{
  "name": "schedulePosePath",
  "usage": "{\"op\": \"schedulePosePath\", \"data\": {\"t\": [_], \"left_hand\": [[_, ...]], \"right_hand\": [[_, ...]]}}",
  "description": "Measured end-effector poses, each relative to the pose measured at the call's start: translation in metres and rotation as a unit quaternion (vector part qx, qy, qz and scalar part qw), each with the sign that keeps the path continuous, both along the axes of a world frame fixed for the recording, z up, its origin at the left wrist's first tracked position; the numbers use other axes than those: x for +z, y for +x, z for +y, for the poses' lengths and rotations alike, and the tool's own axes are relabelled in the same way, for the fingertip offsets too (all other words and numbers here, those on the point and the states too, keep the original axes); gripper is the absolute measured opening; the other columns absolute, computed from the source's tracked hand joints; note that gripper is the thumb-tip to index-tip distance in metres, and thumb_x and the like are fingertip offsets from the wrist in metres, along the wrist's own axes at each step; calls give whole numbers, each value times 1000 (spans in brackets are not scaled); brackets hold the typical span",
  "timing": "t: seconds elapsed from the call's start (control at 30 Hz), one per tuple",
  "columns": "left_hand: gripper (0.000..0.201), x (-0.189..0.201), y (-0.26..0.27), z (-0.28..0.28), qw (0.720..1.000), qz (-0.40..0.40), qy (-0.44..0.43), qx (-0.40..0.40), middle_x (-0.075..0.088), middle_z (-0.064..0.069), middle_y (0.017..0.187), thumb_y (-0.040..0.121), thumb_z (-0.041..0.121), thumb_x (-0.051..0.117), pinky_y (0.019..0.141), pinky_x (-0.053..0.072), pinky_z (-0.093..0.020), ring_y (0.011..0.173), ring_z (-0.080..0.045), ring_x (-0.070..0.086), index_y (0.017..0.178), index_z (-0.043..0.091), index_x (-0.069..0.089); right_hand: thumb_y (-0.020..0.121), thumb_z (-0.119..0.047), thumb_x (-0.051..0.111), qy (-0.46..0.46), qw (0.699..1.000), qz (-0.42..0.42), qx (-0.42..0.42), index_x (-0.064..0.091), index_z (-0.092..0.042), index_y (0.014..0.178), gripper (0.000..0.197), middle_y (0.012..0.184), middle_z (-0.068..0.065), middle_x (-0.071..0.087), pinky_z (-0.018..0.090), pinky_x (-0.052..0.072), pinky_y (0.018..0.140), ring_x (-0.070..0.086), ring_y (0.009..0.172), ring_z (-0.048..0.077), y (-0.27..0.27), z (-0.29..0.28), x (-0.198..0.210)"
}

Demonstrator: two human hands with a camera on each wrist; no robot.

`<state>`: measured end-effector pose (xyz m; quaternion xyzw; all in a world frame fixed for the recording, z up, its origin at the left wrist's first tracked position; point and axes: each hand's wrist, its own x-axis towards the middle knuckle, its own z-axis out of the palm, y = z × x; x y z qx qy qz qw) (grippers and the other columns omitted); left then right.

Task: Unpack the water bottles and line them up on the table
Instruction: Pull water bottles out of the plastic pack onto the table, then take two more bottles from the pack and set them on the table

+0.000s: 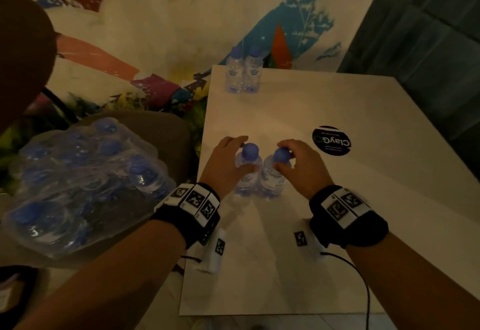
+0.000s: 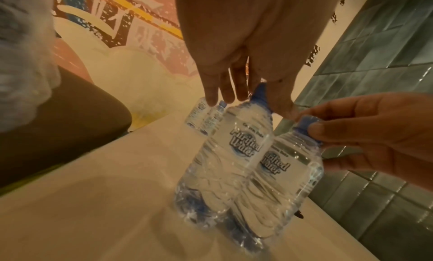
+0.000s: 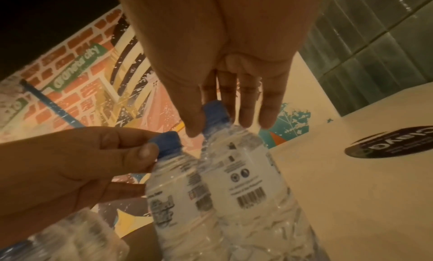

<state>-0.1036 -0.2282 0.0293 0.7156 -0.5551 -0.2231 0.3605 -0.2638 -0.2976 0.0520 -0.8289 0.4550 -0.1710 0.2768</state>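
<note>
Two clear water bottles with blue caps stand side by side, touching, near the middle of the white table (image 1: 363, 213). My left hand (image 1: 245, 154) pinches the left bottle (image 1: 245, 176) at its cap from above. My right hand (image 1: 281, 155) pinches the cap of the right bottle (image 1: 272, 179). The left wrist view has my left hand (image 2: 262, 104) on the cap of the left bottle (image 2: 234, 148), with the right bottle (image 2: 283, 172) beside it. Seen from the right wrist, my right hand (image 3: 213, 120) grips its bottle (image 3: 246, 172). Two more bottles (image 1: 243, 72) stand together at the table's far edge.
A shrink-wrapped pack of bottles (image 1: 85, 181) lies on a brown chair (image 1: 171, 132) left of the table. A round black sticker (image 1: 331, 140) is on the tabletop right of my hands. A black cable (image 1: 363, 285) trails at the near right. Green tiles (image 1: 428, 44) rise beyond the right edge.
</note>
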Motion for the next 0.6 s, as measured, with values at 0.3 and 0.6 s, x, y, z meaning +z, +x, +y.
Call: {"op": "schedulePosePath", "data": {"t": [0.3,0.6], "left_hand": [[39,-8,69,152,985,-99,71,124,66,-13,106,84,30,38,83,39,-28,99,-29,60,101,8,65],[25,24,160,233,898,-384,149,154,70,-6,106,79,13,50,92,37,-53,100,-29,65,96,21,68]], "right_hand": [[81,-19,39,-185,939,14,291,66,-10,93,31,94,11,72,42,52,68,61,78,33,85,86,12],[93,-24,47,-265,839,201,429,45,-16,131,38,142,8,45,46,38,100,35,131,34,193,123,15]]}}
